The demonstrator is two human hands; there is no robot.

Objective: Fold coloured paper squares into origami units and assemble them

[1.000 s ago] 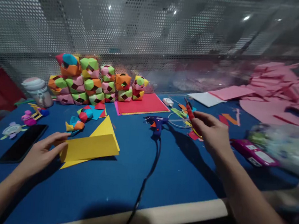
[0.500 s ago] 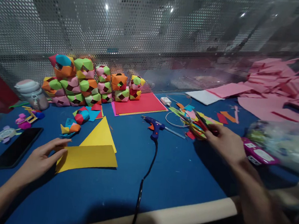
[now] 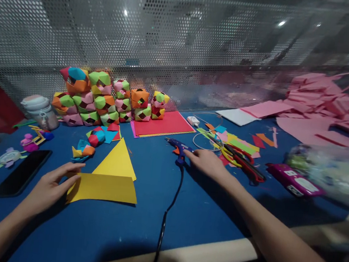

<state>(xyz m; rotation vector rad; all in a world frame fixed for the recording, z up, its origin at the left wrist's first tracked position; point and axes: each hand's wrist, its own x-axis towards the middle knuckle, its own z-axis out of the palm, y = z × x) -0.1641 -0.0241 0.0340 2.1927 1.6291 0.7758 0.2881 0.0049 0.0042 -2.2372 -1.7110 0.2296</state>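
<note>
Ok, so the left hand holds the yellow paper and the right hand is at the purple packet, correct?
Not quite: the head view shows the right hand at the blue glue gun instead. The left hand does hold the yellow paper.

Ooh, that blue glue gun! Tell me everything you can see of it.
The blue glue gun looks plastic, with an orange trigger and a dark nozzle pointing left. It rests on the table, right of the yellow paper. A black cord runs from its handle over the near edge. The right hand touches its back end.
</note>
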